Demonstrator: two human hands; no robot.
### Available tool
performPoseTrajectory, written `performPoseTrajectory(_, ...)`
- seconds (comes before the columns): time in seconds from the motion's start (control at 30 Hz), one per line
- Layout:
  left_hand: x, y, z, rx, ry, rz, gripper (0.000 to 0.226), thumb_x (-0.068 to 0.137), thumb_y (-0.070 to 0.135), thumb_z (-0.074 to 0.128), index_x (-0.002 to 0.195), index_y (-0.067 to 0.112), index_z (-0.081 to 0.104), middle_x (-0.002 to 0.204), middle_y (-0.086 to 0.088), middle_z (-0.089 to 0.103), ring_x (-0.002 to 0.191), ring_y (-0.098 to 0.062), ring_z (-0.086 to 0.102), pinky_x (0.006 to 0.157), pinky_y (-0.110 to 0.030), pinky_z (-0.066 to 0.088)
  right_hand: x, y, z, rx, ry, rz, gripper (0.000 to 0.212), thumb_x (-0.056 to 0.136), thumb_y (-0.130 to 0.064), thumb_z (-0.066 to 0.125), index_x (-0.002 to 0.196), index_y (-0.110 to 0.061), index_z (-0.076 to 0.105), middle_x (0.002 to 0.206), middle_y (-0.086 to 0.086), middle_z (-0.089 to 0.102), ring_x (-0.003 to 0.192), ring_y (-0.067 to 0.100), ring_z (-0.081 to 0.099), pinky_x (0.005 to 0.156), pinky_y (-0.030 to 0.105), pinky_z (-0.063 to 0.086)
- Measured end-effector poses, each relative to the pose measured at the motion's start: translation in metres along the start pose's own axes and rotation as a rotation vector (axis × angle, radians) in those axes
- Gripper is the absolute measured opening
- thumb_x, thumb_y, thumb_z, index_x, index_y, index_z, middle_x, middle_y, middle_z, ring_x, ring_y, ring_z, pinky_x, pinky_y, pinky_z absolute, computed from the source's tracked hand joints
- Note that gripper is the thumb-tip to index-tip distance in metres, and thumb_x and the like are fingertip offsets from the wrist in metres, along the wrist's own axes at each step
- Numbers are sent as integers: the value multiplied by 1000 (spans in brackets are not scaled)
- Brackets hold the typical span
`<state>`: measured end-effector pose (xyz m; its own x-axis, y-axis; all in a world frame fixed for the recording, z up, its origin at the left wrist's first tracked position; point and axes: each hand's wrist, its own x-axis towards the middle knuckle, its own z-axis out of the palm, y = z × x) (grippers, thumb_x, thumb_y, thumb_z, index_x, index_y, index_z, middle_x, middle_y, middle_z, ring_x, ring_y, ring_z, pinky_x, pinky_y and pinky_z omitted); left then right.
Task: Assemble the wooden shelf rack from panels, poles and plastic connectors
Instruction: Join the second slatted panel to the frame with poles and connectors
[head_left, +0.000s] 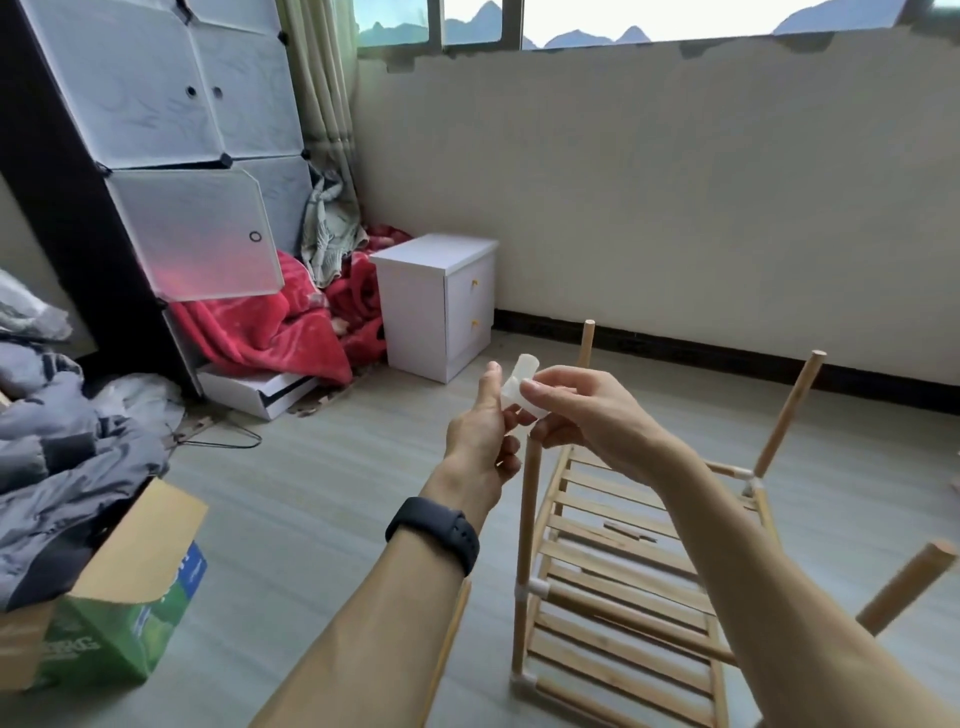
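While the slatted panel (613, 530) is lying flat on the floor (322, 493) with its poles standing up from the corners, we are holding a translucent plastic connector (519, 387) in the air just above the tip of the near-left pole (529, 519), not yet touching it; the left grip (483, 431), the one with the black wristband (434, 532), is pinching the connector from the left with its thumb raised along it, and the right grip (587, 415) is pinching it from the right with its fingertips curled over the body; so both grips are closed on the same piece. We are judging the step in hand to be capping this pole top with the connector, since the lower joints are already carrying white fittings and the other three pole tops are standing bare. The connector's long axis is running roughly upright and leaning a little, with one open tube end pointing up and away from us; which socket is facing down we cannot tell, as the fingers are hiding its underside. The next move is calling for turning a socket to face downward, lining it up with the pole's upright axis, and pressing straight down, probably while one grip is steadying the pole.
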<state>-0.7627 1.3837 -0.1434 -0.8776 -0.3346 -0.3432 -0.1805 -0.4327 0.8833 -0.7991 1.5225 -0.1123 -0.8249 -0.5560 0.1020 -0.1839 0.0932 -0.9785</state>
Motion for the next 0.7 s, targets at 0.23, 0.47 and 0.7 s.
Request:
performPoseTrajectory(0.23,4,2,-1,205,127,301,66,76,83,59,69,18,60,54,9,54,55,-12,47,54,-29,39,7,7,3,-65,98,62,43,90,-55,68,112,-18,71,102,7,74,69,17,71,68,28,58)
performPoseTrajectory(0.47,11,5,-2,281,38,275,62,82,78,58,83,18,74,56,9,60,60,-12,53,57,-27,45,4,14,-1,-10,181,39,32,93,-37,72,104,-8,75,87,8,77,69,16,72,66,25,55)
performPoseTrajectory(0.7,11,-5,-10,247,-170,281,44,89,62,53,102,28,78,102,3,77,104,-20,68,84,-36,49,2,19,-5,-63,313,8,34,88,-36,77,100,-4,72,87,10,76,78,20,76,72,30,61)
